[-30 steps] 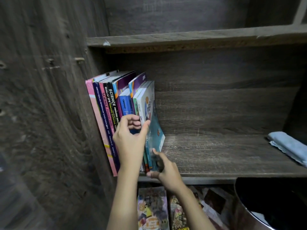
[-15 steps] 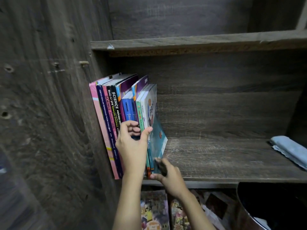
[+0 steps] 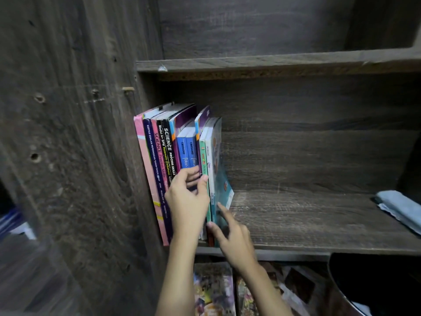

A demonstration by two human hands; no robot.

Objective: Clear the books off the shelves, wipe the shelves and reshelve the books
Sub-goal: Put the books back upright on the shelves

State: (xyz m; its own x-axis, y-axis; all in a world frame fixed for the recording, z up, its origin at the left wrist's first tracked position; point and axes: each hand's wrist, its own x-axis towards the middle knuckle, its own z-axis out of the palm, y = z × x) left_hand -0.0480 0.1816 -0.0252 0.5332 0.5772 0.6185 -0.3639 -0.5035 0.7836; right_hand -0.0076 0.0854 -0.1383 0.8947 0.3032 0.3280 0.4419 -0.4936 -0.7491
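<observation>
Right hand has uncurled, fingers now straight against the teal outer cover.
Left hand grips spines of upright books, pink through blue to teal, at the shelf end.

Blue cloth cut by right edge; left hand hides blue books below titles.

Black spine reads "SCIENCE PROCESS SKILLS"; blue spines read "fokus"; navy spine "KERTAS SOALAN PEPERIKSAAN".

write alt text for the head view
A left hand grips the spines of books standing at the left end of a wooden shelf, while the right hand touches the end book. A blue cloth lies far right.
</observation>
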